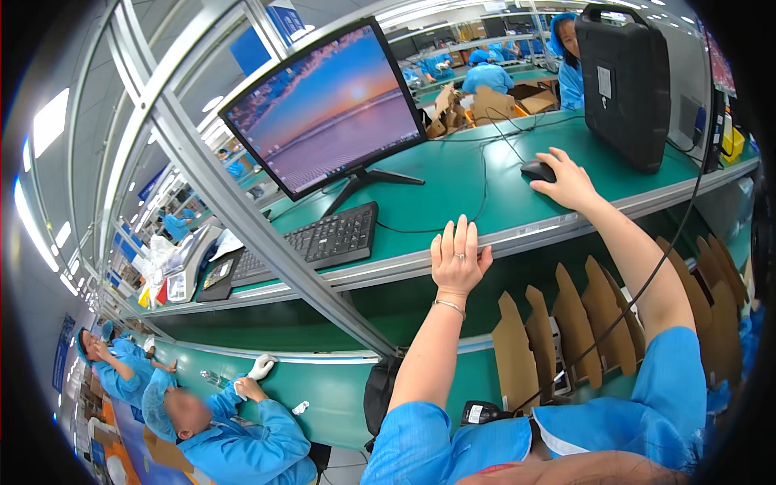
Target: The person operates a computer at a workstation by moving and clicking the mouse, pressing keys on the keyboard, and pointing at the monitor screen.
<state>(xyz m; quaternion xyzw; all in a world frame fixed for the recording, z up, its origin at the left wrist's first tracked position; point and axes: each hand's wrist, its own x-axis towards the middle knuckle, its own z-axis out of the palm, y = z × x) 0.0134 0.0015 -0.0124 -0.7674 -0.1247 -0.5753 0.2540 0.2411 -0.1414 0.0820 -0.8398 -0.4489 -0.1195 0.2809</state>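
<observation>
A small, rounded black plastic computer mouse sits on the smooth green tabletop, right of the wide black monitor with its sunset desktop picture and left of the upright black hard-shell case. It should handle as a light, stiff thing, its shell hard enough to take ordinary finger pressure, and it probably slides easily over this flat surface rather than needing to be lifted. The best hold is likely a loose one from above, thumb on one flank and outer fingers on the other, with the palm low over the back. A thin black cable runs from its front end toward the back of the table and may drag a little, so the front is best left free. The right hand lies over the mouse in a relaxed, partly closed curve, thumb along the left flank and fingers reaching over the top; most of the shell's right part is hidden beneath it, so how firmly it presses cannot be told. The left hand is flat and palm down, fingers straight and close together, thumb a little apart; it grasps nothing and appears to rest on the silver metal front rail, apart from the black full-size keyboard to its left.
</observation>
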